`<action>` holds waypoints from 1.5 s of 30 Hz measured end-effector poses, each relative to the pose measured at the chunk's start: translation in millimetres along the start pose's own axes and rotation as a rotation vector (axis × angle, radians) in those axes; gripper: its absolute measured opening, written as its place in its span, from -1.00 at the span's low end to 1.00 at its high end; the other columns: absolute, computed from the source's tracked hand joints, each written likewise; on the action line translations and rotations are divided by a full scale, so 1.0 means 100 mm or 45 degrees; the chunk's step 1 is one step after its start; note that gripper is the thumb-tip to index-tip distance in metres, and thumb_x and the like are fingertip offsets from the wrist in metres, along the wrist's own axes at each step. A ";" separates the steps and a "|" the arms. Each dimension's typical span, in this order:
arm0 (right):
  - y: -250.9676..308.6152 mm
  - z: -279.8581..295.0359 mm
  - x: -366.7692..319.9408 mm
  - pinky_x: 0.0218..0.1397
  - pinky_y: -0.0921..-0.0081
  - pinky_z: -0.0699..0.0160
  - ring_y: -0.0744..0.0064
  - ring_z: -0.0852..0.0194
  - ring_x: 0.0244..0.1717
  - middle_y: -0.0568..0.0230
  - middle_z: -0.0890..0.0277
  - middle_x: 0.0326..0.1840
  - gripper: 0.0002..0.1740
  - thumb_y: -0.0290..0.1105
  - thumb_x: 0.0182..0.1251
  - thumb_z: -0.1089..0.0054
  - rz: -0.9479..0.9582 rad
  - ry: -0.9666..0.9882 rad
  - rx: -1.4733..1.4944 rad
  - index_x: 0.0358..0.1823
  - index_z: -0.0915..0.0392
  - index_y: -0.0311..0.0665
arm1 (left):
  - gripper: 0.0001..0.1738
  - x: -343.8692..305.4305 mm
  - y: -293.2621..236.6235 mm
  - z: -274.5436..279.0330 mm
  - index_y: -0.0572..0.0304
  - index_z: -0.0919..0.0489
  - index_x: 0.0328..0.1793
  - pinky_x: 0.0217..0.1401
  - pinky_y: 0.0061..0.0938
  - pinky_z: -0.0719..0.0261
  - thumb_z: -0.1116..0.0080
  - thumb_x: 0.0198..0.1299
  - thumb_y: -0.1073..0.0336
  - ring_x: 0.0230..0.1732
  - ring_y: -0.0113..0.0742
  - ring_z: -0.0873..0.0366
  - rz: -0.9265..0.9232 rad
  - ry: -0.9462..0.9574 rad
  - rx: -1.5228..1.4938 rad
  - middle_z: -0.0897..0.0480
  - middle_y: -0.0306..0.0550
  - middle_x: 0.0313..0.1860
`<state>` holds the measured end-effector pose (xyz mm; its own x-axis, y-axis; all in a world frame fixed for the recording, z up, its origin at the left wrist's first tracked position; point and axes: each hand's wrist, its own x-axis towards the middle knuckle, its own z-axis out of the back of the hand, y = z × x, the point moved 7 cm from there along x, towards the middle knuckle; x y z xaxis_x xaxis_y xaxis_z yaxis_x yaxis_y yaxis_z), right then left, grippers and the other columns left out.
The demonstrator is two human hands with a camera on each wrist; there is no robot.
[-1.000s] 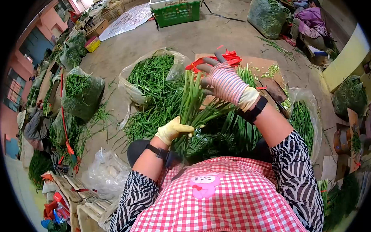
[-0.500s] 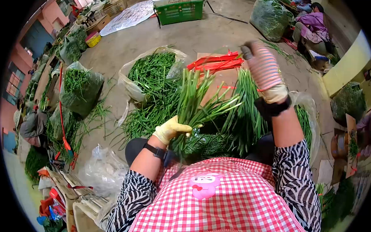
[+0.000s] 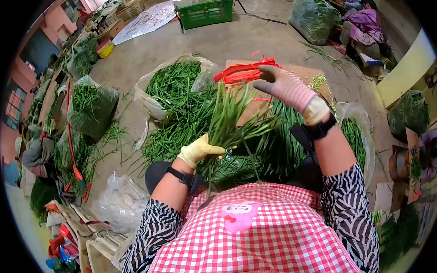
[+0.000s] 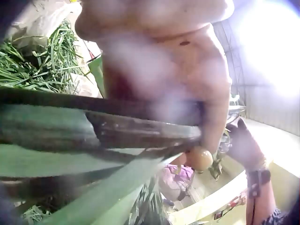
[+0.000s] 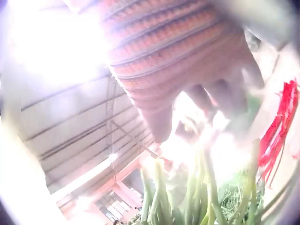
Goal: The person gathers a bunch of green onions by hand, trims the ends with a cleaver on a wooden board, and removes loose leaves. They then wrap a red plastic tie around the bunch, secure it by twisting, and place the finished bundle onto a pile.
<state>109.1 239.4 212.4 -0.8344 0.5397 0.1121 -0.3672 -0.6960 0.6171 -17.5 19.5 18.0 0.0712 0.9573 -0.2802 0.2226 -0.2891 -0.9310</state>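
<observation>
In the head view the left hand (image 3: 199,151), in a pale yellow glove, grips a bunch of green stalks (image 3: 228,113) with its thumb across them. The stalks fan out above the fist. To the right of their tops hangs the right hand (image 3: 290,91), in a striped glove with grey fingertips, fingers apart and nothing seen in it. Just behind it lie red strips (image 3: 245,72) on cardboard (image 3: 307,74). The left wrist view shows long leaves (image 4: 56,140) beside the gripping hand (image 4: 164,70). In the right wrist view the spread fingers are above pale stalk ends (image 5: 197,197).
An open plastic bag of cut greens (image 3: 174,87) stands left of the bunch. More long greens (image 3: 285,148) lie to the right, beside another bag (image 3: 365,137). A green crate (image 3: 206,13) stands at the back, and a seated person (image 3: 364,26) is at the upper right.
The right hand moved away from the stalk tops to the right, then came partway back to the left beside the red strips. The left hand keeps its grip on the bunch.
</observation>
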 end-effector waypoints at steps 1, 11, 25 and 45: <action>-0.20 -0.18 0.17 0.31 0.21 -0.62 0.08 -0.67 0.25 -0.11 -0.63 0.32 -0.19 0.21 0.38 -0.30 -0.014 0.147 0.061 0.49 -0.48 -0.16 | -0.44 -0.01 -0.02 -0.05 0.27 -0.63 0.32 -0.24 -0.53 -0.63 -0.45 0.13 0.47 -0.33 -0.46 -0.62 0.008 0.012 -0.030 -0.74 -0.18 -0.14; -0.28 -0.49 0.13 0.09 0.48 -0.72 0.49 -0.74 -0.11 0.27 -0.80 -0.13 -0.64 -0.36 0.43 -0.29 -0.249 0.129 0.829 0.17 -0.69 -0.38 | -0.43 -0.04 -0.06 -0.10 0.26 -0.63 0.34 -0.20 -0.50 -0.64 -0.43 0.15 0.47 -0.26 -0.45 -0.65 -0.011 0.093 -0.112 -0.78 -0.11 0.02; -0.07 0.02 -0.24 -0.29 0.44 -0.69 0.47 -0.56 -0.45 0.27 -0.64 -0.32 -0.60 -0.24 0.50 -0.21 -0.267 -0.112 0.734 0.24 -0.64 -0.28 | -0.41 0.04 -0.14 0.03 0.22 -0.61 0.42 -0.18 -0.52 -0.58 -0.36 0.20 0.44 -0.22 -0.52 -0.60 -0.221 -0.158 -0.115 -0.77 -0.19 0.08; -0.23 -0.77 -0.25 -0.42 0.60 -0.52 0.59 -0.41 -0.55 0.55 -0.50 -0.50 -0.77 -0.08 0.43 -0.33 -0.444 0.248 1.854 -0.20 -0.66 -0.06 | -0.34 0.05 -0.21 0.02 0.22 -0.57 0.44 0.09 -0.47 -0.62 -0.41 0.15 0.45 0.08 -0.40 -0.63 -0.205 0.014 0.004 -0.74 -0.10 0.19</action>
<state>107.1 205.0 135.9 -0.8765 0.4235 -0.2287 0.0663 0.5769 0.8141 -24.2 30.5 35.3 0.0456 0.9911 -0.1248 0.2287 -0.1319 -0.9645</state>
